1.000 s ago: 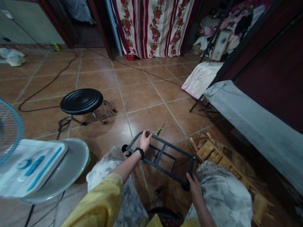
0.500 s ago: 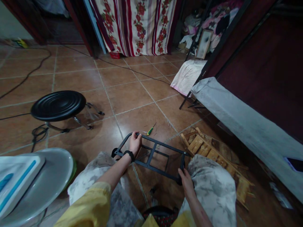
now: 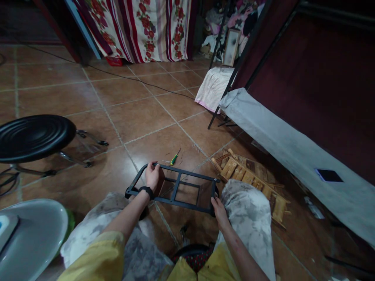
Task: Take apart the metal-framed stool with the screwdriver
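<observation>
A black metal frame (image 3: 178, 183) with crossbars is held just above the tiled floor between my knees. My left hand (image 3: 152, 176), with a black band on the wrist, grips the frame's far left bar. My right hand (image 3: 218, 206) grips its near right corner. A small screwdriver (image 3: 175, 157) with a green and yellow handle lies on the tile just beyond the frame. A few small pale screws (image 3: 197, 147) lie scattered to its right.
A black round stool (image 3: 32, 136) stands at the left. A white fan base (image 3: 29, 230) sits at bottom left. Wooden slatted pieces (image 3: 249, 179) lie right of my knee, beside a grey-covered cot (image 3: 281, 140) holding a dark phone (image 3: 328, 175). A floral curtain (image 3: 140, 27) hangs at the back.
The view has swung to the right, so stool and fan slid left and the phone on the cot came into sight. Both hands keep their grip on the frame.
</observation>
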### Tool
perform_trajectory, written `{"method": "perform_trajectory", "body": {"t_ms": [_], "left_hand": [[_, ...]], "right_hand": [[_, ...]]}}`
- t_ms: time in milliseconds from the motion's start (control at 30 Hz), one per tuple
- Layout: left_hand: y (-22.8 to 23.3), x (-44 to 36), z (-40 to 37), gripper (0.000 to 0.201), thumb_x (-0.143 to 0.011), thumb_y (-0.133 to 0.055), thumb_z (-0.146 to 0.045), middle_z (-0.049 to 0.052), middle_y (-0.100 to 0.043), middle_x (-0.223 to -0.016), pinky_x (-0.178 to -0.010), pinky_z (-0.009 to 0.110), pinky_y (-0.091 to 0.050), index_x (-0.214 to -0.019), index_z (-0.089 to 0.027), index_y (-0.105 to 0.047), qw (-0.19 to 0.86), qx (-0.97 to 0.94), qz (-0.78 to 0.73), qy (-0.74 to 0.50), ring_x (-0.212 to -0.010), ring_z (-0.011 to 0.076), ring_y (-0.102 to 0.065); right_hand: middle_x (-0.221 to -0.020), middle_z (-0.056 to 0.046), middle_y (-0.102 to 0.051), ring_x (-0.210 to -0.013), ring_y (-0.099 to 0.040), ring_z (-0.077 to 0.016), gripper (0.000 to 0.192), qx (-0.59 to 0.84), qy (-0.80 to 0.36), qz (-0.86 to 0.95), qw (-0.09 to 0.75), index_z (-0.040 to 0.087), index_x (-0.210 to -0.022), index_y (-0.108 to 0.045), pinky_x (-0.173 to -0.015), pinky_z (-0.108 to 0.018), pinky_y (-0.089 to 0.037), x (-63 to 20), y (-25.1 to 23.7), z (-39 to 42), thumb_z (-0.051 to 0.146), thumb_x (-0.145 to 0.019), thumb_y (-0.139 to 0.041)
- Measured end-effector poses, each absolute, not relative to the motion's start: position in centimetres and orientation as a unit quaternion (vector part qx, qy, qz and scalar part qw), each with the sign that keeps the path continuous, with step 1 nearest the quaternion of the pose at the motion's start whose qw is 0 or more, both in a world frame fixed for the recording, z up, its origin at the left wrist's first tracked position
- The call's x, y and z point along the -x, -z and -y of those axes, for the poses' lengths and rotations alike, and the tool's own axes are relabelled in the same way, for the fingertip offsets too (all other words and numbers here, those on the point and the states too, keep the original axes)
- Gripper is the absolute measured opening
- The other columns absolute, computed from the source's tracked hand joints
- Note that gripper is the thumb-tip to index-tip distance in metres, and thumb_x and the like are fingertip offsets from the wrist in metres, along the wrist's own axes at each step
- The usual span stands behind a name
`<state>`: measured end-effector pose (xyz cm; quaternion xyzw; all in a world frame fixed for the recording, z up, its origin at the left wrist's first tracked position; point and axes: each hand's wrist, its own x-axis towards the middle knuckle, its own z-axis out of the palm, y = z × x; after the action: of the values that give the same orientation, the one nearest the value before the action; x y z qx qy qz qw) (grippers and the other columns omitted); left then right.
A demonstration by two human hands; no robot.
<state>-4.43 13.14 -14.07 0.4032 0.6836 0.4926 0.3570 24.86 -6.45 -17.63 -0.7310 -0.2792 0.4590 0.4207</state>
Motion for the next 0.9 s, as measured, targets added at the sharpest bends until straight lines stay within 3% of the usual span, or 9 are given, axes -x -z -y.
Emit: {"method": "perform_trajectory", "body": {"t_ms": [233, 400, 500, 667, 800, 900], "left_hand": [[14.4, 4.9, -13.2, 0.038, -0.079, -0.051, -0.035, 0.003, -0.062, -0.083, -0.071, 0.028, -0.047, -0.114, -0.019, -0.055, 0.329, -0.470, -0.707, -0.414, -0.078, 0.0183, -0.059], [14.2, 5.0, -12.8, 0.062, -0.081, -0.050, -0.034, 0.012, -0.062, -0.106, -0.086, 0.033, -0.046, -0.137, -0.016, -0.031, 0.310, -0.495, -0.734, -0.347, -0.100, 0.0224, -0.059], [12.9, 4.6, -11.7, 0.071, -0.079, -0.053, -0.033, 0.017, -0.050, -0.127, -0.097, 0.037, -0.040, -0.141, -0.015, -0.023, 0.264, -0.530, -0.743, -0.313, -0.118, 0.0255, -0.049], [10.0, 2.9, -7.9, 0.062, -0.079, -0.052, -0.032, 0.018, -0.025, -0.146, -0.106, 0.053, -0.027, -0.136, -0.016, -0.034, 0.143, -0.643, -0.714, -0.237, -0.133, 0.0340, -0.027], [10.4, 1.1, -3.1, 0.048, -0.082, -0.050, -0.030, 0.015, -0.032, -0.144, -0.106, 0.045, -0.032, -0.128, -0.017, -0.045, 0.195, -0.754, -0.601, -0.182, -0.131, 0.0284, -0.033], [11.3, 0.1, 0.2, 0.047, -0.081, -0.054, -0.034, 0.015, -0.026, -0.147, -0.106, 0.049, -0.028, -0.125, -0.020, -0.049, 0.217, -0.810, -0.535, -0.108, -0.133, 0.0297, -0.031]], "right_hand": [[-0.105, -0.004, -0.067, -0.106, -0.057, -0.0232, 0.048, 0.728, -0.450, 0.288, 0.429, 0.023, -0.104, -0.066, -0.093, -0.035, -0.043, -24.6, 16.8, 6.2, 0.056, -0.072, -0.054], [-0.102, -0.006, -0.068, -0.104, -0.058, -0.0237, 0.044, 0.723, -0.441, 0.296, 0.442, 0.021, -0.102, -0.066, -0.090, -0.035, -0.045, -24.6, 17.0, 6.2, 0.053, -0.074, -0.054], [-0.102, -0.006, -0.068, -0.102, -0.059, -0.0237, 0.041, 0.721, -0.444, 0.296, 0.442, 0.023, -0.102, -0.066, -0.089, -0.036, -0.046, -24.5, 17.3, 6.1, 0.050, -0.075, -0.054], [-0.098, -0.006, -0.069, -0.099, -0.060, -0.0237, 0.036, 0.719, -0.433, 0.309, 0.447, 0.022, -0.096, -0.065, -0.086, -0.035, -0.046, -24.1, 17.6, 5.9, 0.050, -0.076, -0.053], [-0.097, -0.007, -0.068, -0.099, -0.059, -0.0233, 0.035, 0.735, -0.399, 0.331, 0.437, 0.022, -0.095, -0.065, -0.086, -0.034, -0.046, -24.3, 17.7, 6.0, 0.049, -0.077, -0.051], [-0.095, -0.007, -0.069, -0.095, -0.060, -0.0228, 0.037, 0.739, -0.371, 0.364, 0.428, 0.021, -0.097, -0.065, -0.083, -0.033, -0.046, -24.7, 17.9, 6.2, 0.049, -0.079, -0.047]]}}
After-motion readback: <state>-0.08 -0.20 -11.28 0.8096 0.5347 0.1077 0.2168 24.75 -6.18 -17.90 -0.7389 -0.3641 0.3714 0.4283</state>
